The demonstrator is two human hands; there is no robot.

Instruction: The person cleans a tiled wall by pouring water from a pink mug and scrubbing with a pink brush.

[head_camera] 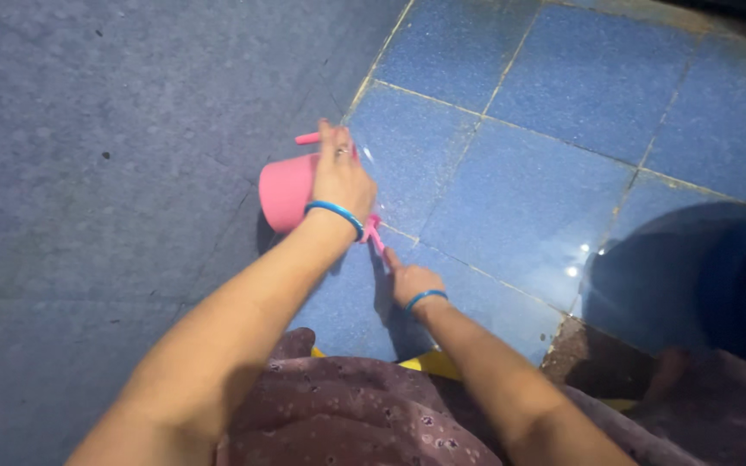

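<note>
Tipping a pink mug [287,192] toward nine o'clock, the left hand [341,177] grips it closed while the right hand [414,283], fingers curled, touches the wet blue floor [520,198]; pouring looks underway.

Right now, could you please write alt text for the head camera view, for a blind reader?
The left hand grips a pink plastic mug tipped on its side over wet blue floor tiles. The right hand reaches toward it.

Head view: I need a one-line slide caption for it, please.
Left hand grips a pink mug over wet blue floor tiles; right hand rests lower.
</note>
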